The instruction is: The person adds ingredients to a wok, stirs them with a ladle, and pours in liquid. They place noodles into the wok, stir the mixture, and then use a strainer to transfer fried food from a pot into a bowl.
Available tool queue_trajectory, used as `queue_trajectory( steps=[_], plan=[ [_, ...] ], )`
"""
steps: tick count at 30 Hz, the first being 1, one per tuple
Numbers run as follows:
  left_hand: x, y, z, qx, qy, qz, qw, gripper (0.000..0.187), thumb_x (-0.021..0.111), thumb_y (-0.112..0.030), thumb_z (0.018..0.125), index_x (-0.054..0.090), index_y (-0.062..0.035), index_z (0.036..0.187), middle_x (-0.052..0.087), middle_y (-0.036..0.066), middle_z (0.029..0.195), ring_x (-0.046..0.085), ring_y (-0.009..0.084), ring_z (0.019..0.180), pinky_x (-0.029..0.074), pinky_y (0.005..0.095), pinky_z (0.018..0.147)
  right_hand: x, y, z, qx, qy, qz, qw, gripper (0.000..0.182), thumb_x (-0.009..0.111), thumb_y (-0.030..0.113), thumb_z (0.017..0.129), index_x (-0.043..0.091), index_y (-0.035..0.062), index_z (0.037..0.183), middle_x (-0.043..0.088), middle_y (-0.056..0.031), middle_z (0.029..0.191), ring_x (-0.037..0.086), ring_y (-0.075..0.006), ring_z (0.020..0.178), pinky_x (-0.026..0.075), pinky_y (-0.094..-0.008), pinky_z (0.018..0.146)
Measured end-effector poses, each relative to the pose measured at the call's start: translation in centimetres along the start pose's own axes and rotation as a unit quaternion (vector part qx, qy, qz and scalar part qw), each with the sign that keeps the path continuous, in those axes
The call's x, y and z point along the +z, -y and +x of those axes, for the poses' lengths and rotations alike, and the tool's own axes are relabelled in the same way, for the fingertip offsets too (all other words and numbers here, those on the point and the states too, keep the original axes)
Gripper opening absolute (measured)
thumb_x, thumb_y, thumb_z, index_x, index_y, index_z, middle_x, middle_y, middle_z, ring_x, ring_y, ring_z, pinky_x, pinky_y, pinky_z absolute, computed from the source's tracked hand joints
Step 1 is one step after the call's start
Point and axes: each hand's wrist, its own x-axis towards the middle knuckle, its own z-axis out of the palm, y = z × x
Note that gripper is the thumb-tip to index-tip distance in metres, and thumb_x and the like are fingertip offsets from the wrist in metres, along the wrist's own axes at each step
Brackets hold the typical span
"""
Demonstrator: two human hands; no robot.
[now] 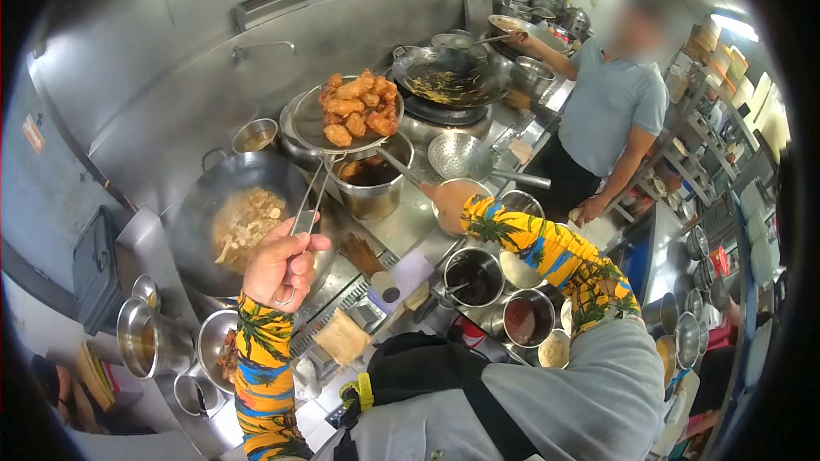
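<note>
My left hand [282, 266] is closed on metal tongs [309, 205], whose tips point up toward a round strainer. My right hand [457, 205] is wrapped round the handle of that strainer [299, 124]. Several browned fried pieces [359, 107] lie heaped on the strainer, above a steel pot of dark liquid [374, 172]. Left of the tongs sits a large wok [192, 222] with pale sliced food in broth [248, 224]. A perforated ladle [461, 156] rests just beyond my right hand.
At the back right a person [619, 102] in a grey shirt holds a ladle over a wok. Another wok [453, 77] with noodle-like food sits on a burner. Sauce pots [528, 318] stand near my right elbow; steel bowls [145, 337] stand at lower left.
</note>
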Motion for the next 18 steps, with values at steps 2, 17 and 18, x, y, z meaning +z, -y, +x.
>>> queue_trajectory(
  steps=[2,17,18],
  plan=[
    [-0.5,-0.3,0.5,-0.013,0.006,-0.003,1.0,0.028,0.047,-0.003,0.091,0.051,-0.0048,0.119,0.064,0.014,0.088,0.043,0.0049,0.048,0.034,0.0184,0.036,-1.0,1.0,-0.2,0.005,-0.016,-0.021,1.0,0.057,0.051,0.009,0.076,0.044,0.0048,0.133,0.066,-0.0234,0.087,0.065,-0.0407,0.083,0.053,-0.0477,0.071],
    [-4.0,-1.1,1.8,0.027,0.043,0.037,0.998,0.029,0.051,-0.005,0.09,0.051,-0.0039,0.118,0.061,0.009,0.086,0.043,0.0041,0.047,0.033,0.0169,0.035,-0.6,5.7,2.0,0.062,0.012,-0.063,0.996,0.058,0.051,0.007,0.075,0.044,0.0025,0.133,0.066,-0.0231,0.085,0.066,-0.0399,0.083,0.053,-0.047,0.07],
    [-4.1,-1.0,1.9,0.027,0.039,0.033,0.998,0.029,0.051,-0.005,0.09,0.051,-0.0038,0.118,0.061,0.009,0.086,0.043,0.0042,0.047,0.033,0.017,0.035,-0.4,5.7,2.1,0.069,0.015,-0.066,0.995,0.058,0.051,0.007,0.075,0.044,0.0023,0.133,0.066,-0.0232,0.085,0.066,-0.04,0.082,0.053,-0.0471,0.07]
  ],
)
